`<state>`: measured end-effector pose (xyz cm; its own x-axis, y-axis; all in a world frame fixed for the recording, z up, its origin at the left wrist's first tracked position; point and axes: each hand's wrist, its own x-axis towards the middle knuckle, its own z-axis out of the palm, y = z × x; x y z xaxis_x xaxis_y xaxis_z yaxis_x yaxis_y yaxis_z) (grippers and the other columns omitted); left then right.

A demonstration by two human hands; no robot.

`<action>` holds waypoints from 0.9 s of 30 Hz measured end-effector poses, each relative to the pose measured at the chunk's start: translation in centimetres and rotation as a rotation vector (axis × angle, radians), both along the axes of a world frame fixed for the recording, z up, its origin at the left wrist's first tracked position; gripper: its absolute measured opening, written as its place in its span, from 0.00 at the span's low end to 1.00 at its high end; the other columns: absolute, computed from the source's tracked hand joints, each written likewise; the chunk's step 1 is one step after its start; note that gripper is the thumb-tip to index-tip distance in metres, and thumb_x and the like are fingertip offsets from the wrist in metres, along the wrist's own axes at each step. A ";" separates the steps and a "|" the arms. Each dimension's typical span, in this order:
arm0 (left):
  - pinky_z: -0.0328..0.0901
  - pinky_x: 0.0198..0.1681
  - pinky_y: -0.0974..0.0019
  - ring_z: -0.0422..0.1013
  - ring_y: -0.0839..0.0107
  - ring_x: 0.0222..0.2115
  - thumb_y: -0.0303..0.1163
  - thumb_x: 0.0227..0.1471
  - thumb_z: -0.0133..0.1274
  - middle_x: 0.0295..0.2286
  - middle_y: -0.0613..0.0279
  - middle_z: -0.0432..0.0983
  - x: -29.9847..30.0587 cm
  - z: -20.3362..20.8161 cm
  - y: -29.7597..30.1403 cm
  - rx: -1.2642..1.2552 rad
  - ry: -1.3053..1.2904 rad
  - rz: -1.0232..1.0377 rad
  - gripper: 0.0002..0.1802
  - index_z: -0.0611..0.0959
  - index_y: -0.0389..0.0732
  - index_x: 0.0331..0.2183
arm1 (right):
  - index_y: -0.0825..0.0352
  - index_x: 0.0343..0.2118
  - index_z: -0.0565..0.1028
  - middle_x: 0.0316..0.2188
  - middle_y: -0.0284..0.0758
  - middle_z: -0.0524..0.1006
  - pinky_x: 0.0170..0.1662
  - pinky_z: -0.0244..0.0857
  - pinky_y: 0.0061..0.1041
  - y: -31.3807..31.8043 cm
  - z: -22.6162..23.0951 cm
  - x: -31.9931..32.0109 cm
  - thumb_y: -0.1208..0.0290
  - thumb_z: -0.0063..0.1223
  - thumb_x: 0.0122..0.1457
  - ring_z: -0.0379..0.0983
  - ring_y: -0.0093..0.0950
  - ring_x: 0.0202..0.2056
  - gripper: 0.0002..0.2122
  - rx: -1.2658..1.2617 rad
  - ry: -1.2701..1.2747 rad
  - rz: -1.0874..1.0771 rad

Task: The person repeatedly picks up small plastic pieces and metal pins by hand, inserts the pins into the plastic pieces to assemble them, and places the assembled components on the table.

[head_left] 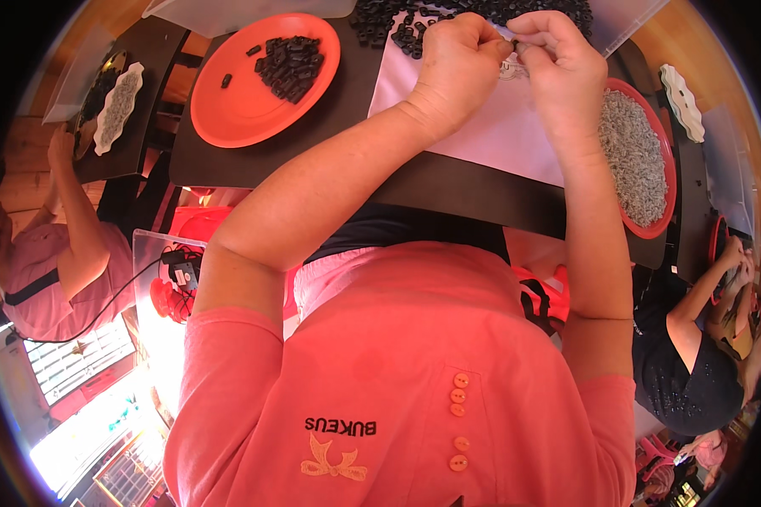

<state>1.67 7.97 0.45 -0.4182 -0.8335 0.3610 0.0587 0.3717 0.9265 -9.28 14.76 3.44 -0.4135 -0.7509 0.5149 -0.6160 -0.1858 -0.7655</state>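
My left hand (458,63) and my right hand (558,63) meet over a white sheet (490,135) on the dark table (330,160). Their fingertips pinch one small part (514,46) between them; it is too small to tell its shape. A heap of small black pieces (473,15) lies just beyond the hands at the table's far edge. To the left stands an orange plate (237,106) with a pile of black pieces (289,66). By my right wrist an orange plate (670,190) holds many small grey metal pieces (638,156).
A person in a pink top (38,270) works at another dark table on the left, with a white scalloped dish (118,106) of grey pieces. Another person in black (693,363) sits at the right. A clear plastic box (165,291) stands below the table's left side.
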 end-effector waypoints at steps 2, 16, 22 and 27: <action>0.66 0.24 0.65 0.70 0.70 0.19 0.25 0.46 0.60 0.17 0.55 0.76 -0.6 -0.5 0.3 -0.022 0.059 0.072 0.07 0.79 0.32 0.22 | 0.68 0.38 0.77 0.31 0.29 0.81 0.38 0.70 0.17 -0.2 -0.4 0.0 0.86 0.51 0.55 0.77 0.18 0.33 0.09 -0.043 0.081 0.004; 0.68 0.26 0.72 0.72 0.76 0.22 0.24 0.52 0.56 0.22 0.60 0.78 0.7 0.9 0.3 0.350 0.242 0.005 0.06 0.81 0.31 0.27 | 0.64 0.37 0.77 0.30 0.34 0.80 0.37 0.72 0.26 -1.2 -2.0 2.7 0.88 0.49 0.46 0.78 0.31 0.32 0.15 -0.313 0.270 -0.041; 0.67 0.26 0.72 0.72 0.75 0.23 0.22 0.50 0.57 0.23 0.60 0.77 1.4 2.3 1.0 0.523 0.251 0.001 0.05 0.80 0.30 0.26 | 0.62 0.34 0.77 0.29 0.33 0.79 0.35 0.70 0.30 -1.9 -2.5 2.4 0.87 0.50 0.42 0.76 0.34 0.30 0.16 -0.377 0.420 -0.077; 0.65 0.25 0.72 0.70 0.75 0.22 0.22 0.50 0.57 0.22 0.60 0.76 1.3 1.9 0.8 0.534 0.289 0.021 0.05 0.80 0.31 0.25 | 0.62 0.33 0.77 0.29 0.33 0.79 0.33 0.70 0.30 -2.2 -2.6 2.4 0.86 0.51 0.42 0.76 0.33 0.29 0.14 -0.437 0.494 -0.048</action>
